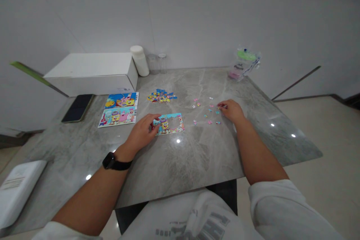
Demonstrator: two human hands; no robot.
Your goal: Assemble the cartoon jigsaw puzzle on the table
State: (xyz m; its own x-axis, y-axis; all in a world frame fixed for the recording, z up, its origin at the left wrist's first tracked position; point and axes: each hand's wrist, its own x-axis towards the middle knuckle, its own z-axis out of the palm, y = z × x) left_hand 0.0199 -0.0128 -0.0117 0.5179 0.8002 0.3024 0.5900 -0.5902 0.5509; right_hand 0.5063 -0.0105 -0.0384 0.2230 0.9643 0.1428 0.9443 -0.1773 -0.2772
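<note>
My left hand (144,130), with a black watch on the wrist, rests at the left end of a partly assembled puzzle (165,124). Its thumb and fingers are curled over that edge, and what lies between them is too small to tell. The puzzle has a gap in its right half, where grey table shows. My right hand (230,110) is at the right of several scattered loose pieces (210,122), its fingertips pinched together low over the table beside a blue piece (217,112). Anything inside that pinch is hidden.
Behind the puzzle is a pile of pieces (161,96). Picture sheets (118,115), a phone (78,108) and a white box (92,71) are at the left. A white bottle (140,61) and clear glasses stand at the back; a plastic bag (243,64) is at back right.
</note>
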